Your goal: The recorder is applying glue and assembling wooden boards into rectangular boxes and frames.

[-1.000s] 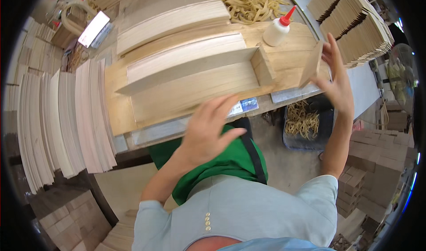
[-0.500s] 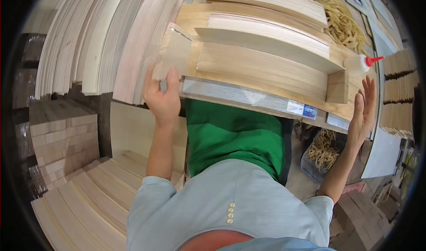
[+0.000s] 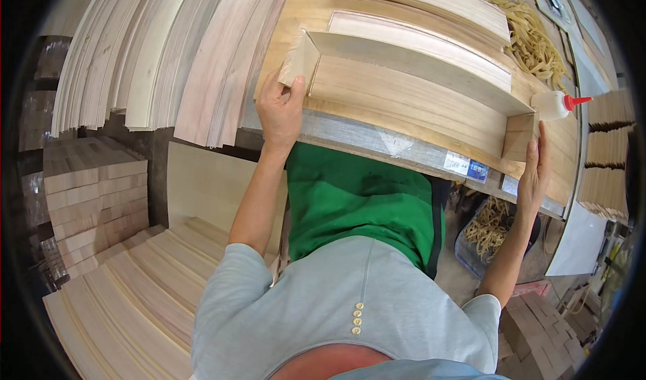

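A long, shallow wooden box frame lies on the workbench in front of me, with a bottom board [image 3: 404,104], a far side board [image 3: 417,67] and a right end board [image 3: 518,138]. My left hand [image 3: 279,114] pinches a small left end board [image 3: 301,64] between thumb and fingers, upright against the frame's left end. At the opposite end my right hand [image 3: 535,171] has its fingers stretched out, laid against the right end board from outside. The frame's near side has no board standing on it.
A glue bottle [image 3: 553,105] with a red tip stands beyond the right end. Thin boards [image 3: 417,7] and a heap of tan bands [image 3: 535,40] lie at the back. Stacked planks [image 3: 222,64] rise on the left, wood blocks [image 3: 97,205] lower down. A bin [image 3: 481,235] sits under the bench.
My left hand has brought the small end board rightward to the frame's left end. My right hand has come in leftward from the air to touch the right end board.
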The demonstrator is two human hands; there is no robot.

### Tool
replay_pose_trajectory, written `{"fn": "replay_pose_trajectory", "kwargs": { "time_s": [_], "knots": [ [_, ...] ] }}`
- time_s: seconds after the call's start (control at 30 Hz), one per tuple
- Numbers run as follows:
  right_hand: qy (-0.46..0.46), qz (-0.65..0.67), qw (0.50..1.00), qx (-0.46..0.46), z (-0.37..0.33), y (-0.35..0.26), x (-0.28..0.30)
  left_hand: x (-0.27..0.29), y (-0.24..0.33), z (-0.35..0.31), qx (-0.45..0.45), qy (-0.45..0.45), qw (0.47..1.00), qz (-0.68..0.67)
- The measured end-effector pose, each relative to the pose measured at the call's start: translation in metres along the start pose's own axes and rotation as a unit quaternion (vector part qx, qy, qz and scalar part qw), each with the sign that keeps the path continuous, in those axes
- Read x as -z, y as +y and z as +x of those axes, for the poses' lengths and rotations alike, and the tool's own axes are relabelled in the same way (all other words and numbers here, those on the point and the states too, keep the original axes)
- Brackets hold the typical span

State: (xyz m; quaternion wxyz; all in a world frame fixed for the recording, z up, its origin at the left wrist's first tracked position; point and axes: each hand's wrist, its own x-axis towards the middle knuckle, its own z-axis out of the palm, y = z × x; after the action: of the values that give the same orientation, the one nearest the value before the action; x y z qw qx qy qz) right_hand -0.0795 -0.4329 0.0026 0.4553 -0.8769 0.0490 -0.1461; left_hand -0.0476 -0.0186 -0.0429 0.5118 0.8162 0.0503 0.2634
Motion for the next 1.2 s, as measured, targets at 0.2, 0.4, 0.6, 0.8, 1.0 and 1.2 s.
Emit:
{"fn": "replay_pose_trajectory", "kwargs": {
  "time_s": [0.2,0.4,0.6,0.8,1.0,1.2],
  "knots": [
    [0.000,0.009,1.000,-0.008,0.000,0.000,0.000,0.005,0.009,0.000,0.014,-0.041,0.999,0.000],
    [0.004,0.003,1.000,-0.001,0.000,-0.001,-0.001,0.008,0.021,0.003,0.037,-0.097,0.994,0.039],
    [0.001,-0.011,1.000,0.002,0.000,0.002,-0.001,0.009,0.034,0.008,0.056,-0.113,0.984,0.123],
    [0.010,-0.003,1.000,0.000,0.000,-0.001,-0.002,0.008,0.022,0.008,0.012,-0.097,0.990,0.101],
    [0.056,-0.040,0.988,0.135,0.018,-0.059,-0.020,0.007,0.030,0.009,0.013,-0.110,0.985,0.130],
    [-0.048,-0.031,0.980,0.192,0.022,-0.086,-0.062,0.016,0.026,0.013,0.059,-0.177,0.972,0.146]
  ]
}}
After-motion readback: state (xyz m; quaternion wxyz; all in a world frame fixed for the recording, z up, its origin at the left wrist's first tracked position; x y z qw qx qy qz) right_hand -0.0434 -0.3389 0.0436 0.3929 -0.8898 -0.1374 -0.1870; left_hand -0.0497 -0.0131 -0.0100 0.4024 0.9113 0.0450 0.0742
